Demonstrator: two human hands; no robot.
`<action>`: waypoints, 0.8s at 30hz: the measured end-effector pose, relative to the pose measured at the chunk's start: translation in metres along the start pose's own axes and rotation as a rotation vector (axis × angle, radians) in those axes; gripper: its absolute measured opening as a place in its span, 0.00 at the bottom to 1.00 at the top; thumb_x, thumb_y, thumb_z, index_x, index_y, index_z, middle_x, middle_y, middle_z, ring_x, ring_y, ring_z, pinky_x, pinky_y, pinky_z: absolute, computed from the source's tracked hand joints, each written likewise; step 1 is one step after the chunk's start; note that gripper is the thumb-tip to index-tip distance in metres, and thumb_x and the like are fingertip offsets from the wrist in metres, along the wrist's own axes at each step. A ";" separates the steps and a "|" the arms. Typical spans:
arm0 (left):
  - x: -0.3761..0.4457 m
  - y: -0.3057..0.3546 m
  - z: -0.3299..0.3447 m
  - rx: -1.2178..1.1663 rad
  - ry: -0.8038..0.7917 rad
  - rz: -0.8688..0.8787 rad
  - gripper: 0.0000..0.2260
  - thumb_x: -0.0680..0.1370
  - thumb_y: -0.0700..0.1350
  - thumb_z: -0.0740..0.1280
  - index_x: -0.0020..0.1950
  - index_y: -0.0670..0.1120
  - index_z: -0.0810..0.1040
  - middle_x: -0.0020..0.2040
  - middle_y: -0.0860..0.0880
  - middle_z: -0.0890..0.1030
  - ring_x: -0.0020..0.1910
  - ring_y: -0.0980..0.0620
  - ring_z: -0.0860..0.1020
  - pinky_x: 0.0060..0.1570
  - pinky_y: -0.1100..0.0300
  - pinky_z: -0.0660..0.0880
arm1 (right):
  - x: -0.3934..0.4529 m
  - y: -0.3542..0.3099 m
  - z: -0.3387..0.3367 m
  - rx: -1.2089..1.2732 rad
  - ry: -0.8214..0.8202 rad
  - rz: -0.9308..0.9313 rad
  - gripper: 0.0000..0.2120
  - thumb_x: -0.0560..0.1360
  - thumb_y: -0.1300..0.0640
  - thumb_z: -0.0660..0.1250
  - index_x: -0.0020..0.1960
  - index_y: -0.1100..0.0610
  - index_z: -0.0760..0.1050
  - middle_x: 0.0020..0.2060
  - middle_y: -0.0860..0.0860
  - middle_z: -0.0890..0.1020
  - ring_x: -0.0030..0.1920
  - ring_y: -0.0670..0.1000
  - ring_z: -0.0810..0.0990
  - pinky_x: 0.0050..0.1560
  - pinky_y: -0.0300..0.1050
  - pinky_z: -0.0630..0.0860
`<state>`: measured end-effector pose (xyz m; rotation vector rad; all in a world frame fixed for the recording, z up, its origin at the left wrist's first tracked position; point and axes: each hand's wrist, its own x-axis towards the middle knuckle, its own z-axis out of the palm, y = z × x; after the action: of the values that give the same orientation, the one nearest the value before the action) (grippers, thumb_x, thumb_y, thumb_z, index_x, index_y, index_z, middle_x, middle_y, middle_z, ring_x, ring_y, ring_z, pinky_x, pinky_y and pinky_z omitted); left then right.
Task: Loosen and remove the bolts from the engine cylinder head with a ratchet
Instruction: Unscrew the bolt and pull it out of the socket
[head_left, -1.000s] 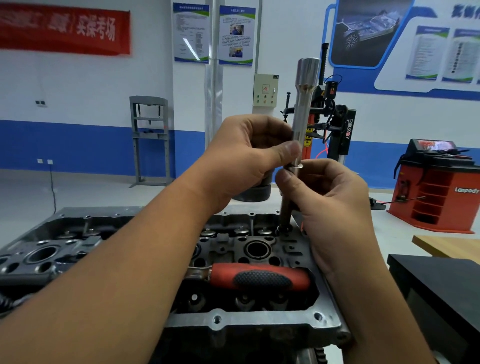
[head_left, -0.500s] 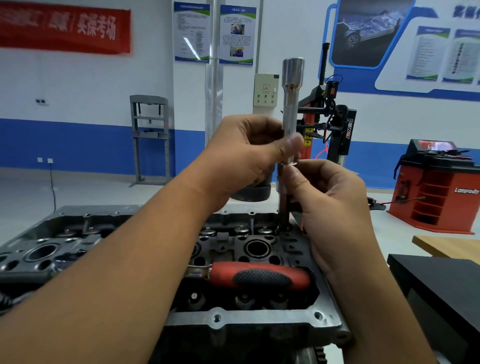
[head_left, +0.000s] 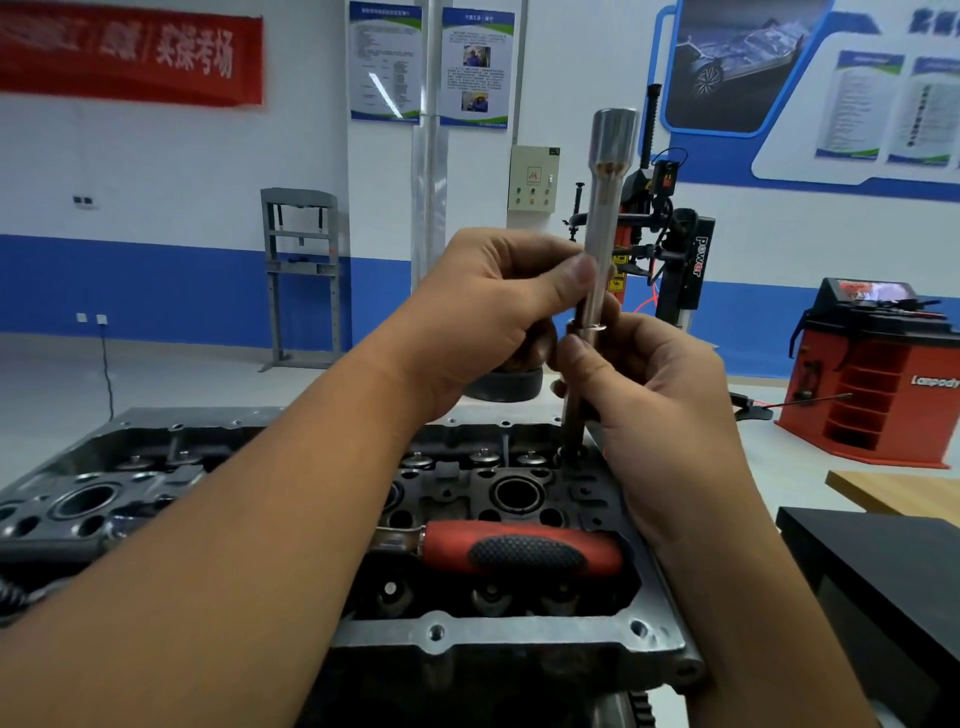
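Note:
A grey engine cylinder head (head_left: 493, 642) lies in front of me. A long dark bolt (head_left: 573, 415) stands half out of a hole at its far right corner. A silver extension socket (head_left: 608, 197) sits upright on the bolt's top. My left hand (head_left: 488, 317) pinches the socket's shaft between thumb and fingers. My right hand (head_left: 649, 410) grips the bolt just below a small washer. The ratchet with its red and black handle (head_left: 519, 553) lies across the head, untouched.
A black bench top (head_left: 878, 566) and a wooden board (head_left: 898, 491) stand at the right. A red cabinet (head_left: 878, 384), a tyre machine (head_left: 675, 249) and a grey press frame (head_left: 301, 275) stand further back on the floor.
The socket tilted left, then back to the right, and the bolt stands slightly higher. Both hands keep their hold.

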<state>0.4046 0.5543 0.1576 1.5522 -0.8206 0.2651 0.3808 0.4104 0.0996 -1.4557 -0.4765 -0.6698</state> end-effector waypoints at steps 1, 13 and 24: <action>0.000 0.000 0.000 0.007 -0.005 -0.008 0.08 0.83 0.37 0.66 0.59 0.37 0.83 0.46 0.45 0.87 0.26 0.53 0.69 0.26 0.64 0.68 | 0.000 0.001 0.000 -0.008 -0.014 -0.001 0.05 0.80 0.61 0.70 0.47 0.54 0.83 0.39 0.53 0.86 0.39 0.48 0.83 0.41 0.43 0.80; -0.002 0.003 0.001 0.006 0.040 0.000 0.10 0.81 0.35 0.69 0.62 0.38 0.82 0.50 0.38 0.87 0.28 0.51 0.68 0.27 0.63 0.66 | 0.000 0.001 -0.001 0.019 0.051 0.014 0.06 0.78 0.57 0.74 0.42 0.55 0.84 0.34 0.53 0.85 0.34 0.48 0.82 0.35 0.43 0.78; -0.002 0.001 0.000 0.043 0.120 0.041 0.09 0.74 0.38 0.76 0.50 0.36 0.83 0.40 0.42 0.86 0.26 0.56 0.75 0.26 0.66 0.69 | -0.002 -0.001 0.001 0.048 0.088 0.023 0.05 0.76 0.59 0.76 0.45 0.56 0.81 0.34 0.51 0.86 0.32 0.46 0.82 0.33 0.40 0.79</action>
<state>0.4030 0.5549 0.1571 1.5449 -0.7572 0.4047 0.3790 0.4113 0.0992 -1.3791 -0.4044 -0.6966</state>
